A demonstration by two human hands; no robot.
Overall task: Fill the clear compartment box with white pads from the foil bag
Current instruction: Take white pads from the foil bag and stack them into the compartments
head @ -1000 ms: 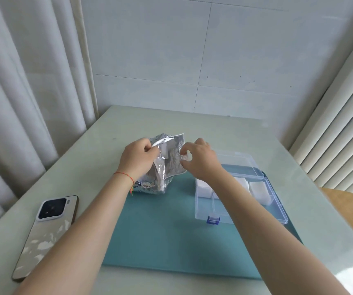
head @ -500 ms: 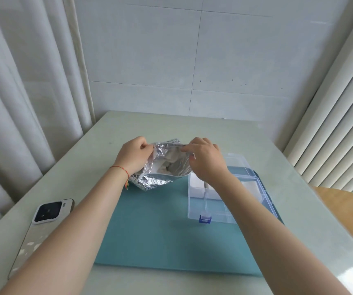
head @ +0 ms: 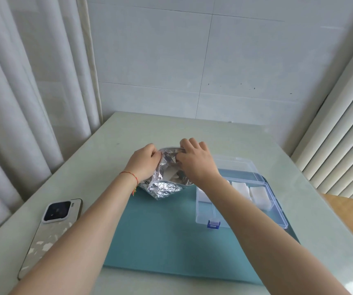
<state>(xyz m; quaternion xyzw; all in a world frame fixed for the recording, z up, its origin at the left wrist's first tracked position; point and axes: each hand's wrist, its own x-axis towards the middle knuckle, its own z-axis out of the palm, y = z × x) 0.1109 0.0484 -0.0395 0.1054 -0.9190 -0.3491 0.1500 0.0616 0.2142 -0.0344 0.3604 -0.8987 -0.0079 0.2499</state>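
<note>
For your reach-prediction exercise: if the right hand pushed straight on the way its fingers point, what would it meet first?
Probably the foil bag: the right hand already grips its far rim, fingers curling into the mouth.

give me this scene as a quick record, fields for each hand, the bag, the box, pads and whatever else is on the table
left hand: grips left edge of the foil bag's mouth
right hand: fingers at the bag's mouth, right edge
foil bag: crumpled, on the far edge of the teal mat
clear compartment box: open, lid back, on the mat's right side
white pads: several in the far compartments
phone: face down, left of mat
</note>
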